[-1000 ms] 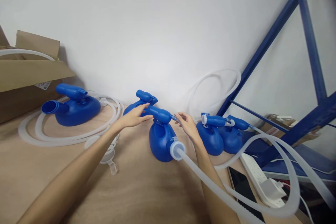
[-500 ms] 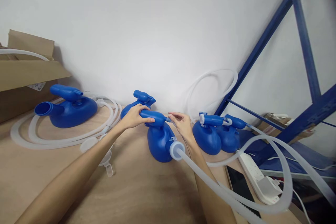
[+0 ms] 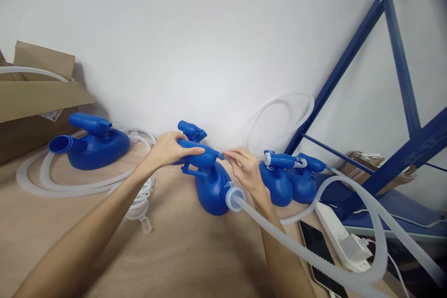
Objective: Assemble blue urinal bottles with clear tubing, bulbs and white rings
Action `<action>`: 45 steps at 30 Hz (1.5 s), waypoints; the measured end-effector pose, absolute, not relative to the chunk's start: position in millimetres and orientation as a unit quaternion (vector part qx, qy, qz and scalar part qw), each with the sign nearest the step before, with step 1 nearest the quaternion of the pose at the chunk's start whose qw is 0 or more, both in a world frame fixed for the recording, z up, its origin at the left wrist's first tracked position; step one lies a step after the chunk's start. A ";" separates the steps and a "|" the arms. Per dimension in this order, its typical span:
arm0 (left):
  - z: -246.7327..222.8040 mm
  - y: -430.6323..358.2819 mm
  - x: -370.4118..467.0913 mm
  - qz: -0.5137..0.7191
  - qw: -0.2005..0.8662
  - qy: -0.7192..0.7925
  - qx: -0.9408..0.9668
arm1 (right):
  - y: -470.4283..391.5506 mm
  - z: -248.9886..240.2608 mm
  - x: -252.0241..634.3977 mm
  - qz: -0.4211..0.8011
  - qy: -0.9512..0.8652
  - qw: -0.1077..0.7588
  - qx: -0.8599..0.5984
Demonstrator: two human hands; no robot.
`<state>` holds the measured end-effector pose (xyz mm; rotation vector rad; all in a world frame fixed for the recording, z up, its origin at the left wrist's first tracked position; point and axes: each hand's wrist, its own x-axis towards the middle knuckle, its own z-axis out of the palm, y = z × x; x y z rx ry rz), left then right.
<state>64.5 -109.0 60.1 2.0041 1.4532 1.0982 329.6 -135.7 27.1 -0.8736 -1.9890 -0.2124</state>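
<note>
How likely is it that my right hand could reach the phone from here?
Probably yes: the phone lies close beside the right forearm, its far end uncovered, though the pale tube crosses its near part and the right hand is busy pinching the small connector.

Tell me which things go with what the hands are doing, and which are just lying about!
Go with it:
Blue bottle, its top held by the left hand
Clear connector, pinched by the right hand
Hose in the bottle's cap
Probably the matching blue bottle on the left

Seem to be just lying about:
Phone
Power strip
</note>
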 end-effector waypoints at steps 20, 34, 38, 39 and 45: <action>84.5 -152.4 71.2 0.425 0.266 0.502 0.705 | -185.0 64.0 314.2 0.008 -0.849 0.299 -0.435; 69.4 -144.1 93.2 0.584 0.194 0.491 0.617 | -151.1 35.3 326.0 -0.227 -0.767 0.289 -0.526; 64.4 -141.0 103.9 0.610 0.191 0.473 0.606 | -147.5 33.8 322.3 -0.221 -0.749 0.272 -0.563; 62.8 -140.7 106.6 0.618 0.185 0.471 0.602 | -146.1 33.7 321.3 -0.213 -0.747 0.263 -0.571; 63.7 -139.4 94.4 0.689 0.111 0.451 0.556 | -138.6 41.7 362.0 -0.117 -0.654 0.328 -0.671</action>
